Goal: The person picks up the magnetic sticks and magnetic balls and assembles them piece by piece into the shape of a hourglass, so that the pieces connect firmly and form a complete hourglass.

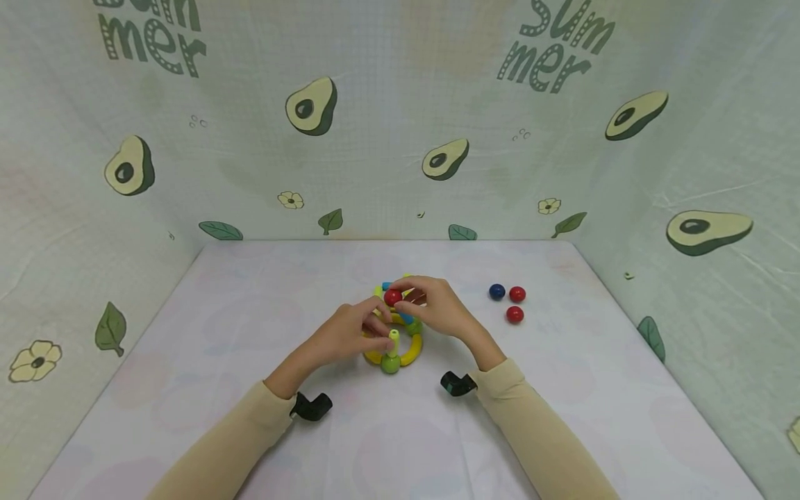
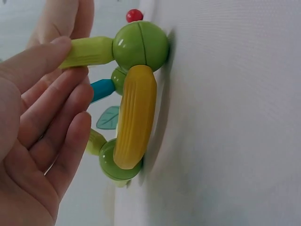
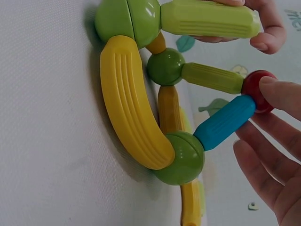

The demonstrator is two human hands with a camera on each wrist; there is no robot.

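Observation:
A toy frame of magnetic sticks and balls stands on the table. Yellow curved sticks (image 3: 131, 101) and green balls (image 1: 390, 364) make up its base. From the nearest green ball rises a light green stick (image 2: 89, 52), which my left hand (image 1: 346, 335) pinches between thumb and fingers. My right hand (image 1: 442, 305) holds a red ball (image 3: 258, 92) by thumb and fingertips. In the right wrist view this ball touches the upper ends of a blue stick (image 3: 225, 123) and another green stick (image 3: 211, 78). Part of the frame's far side is hidden behind my hands.
To the right of the frame lie a dark blue ball (image 1: 496, 292) and two red balls (image 1: 515, 314). The pale table (image 1: 387, 444) meets a hanging cloth (image 1: 375, 160) with avocado prints at the back and sides.

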